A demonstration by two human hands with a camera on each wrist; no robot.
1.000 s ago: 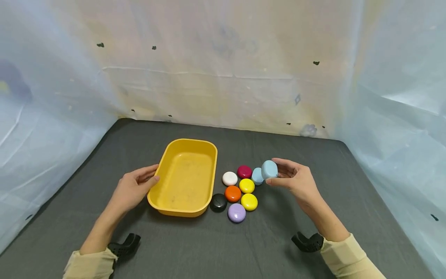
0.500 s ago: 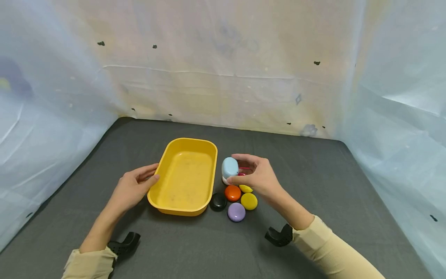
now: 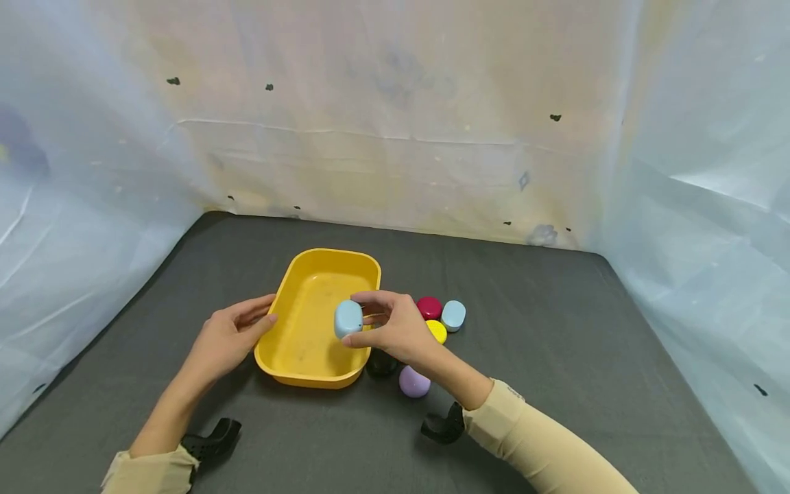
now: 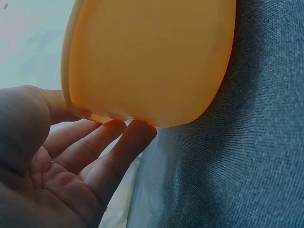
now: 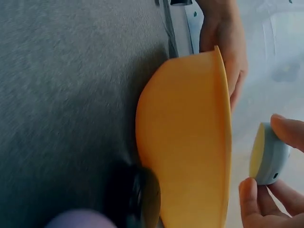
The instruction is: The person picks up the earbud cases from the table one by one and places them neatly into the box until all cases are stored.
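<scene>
The light blue piece [image 3: 348, 320] was up in the air over the yellow tray [image 3: 302, 322], nearer to the tray's right side. It did not touch the tray. The right hand [image 3: 398, 329] held it in a pinch, with the thumb on one edge and fingertips on the other. In the right wrist view, its flat side faced toward the tray, and a small dark spot showed on its edge.

The left hand [image 3: 225, 339] gripped the tray's left edge, thumb by the rim and fingertips on the outside wall. The tray sat on the grey cloth [image 3: 531, 357].

The step seemed to be bringing the piece to the tray. The next move likely called for putting it down softly and letting go, while the left hand kept the tray from sliding.

Just to the right of the tray was a black piece [image 3: 380, 363]; whether they touched was hard to tell. Near it lay a purple piece [image 3: 414, 382]. Farther right were a yellow piece [image 3: 437, 331], a dark red piece [image 3: 429, 307] and a second blue piece [image 3: 453, 315]. The right hand and arm hid some of that spot. A pale sheet [image 3: 370, 82] hung behind it all.
</scene>
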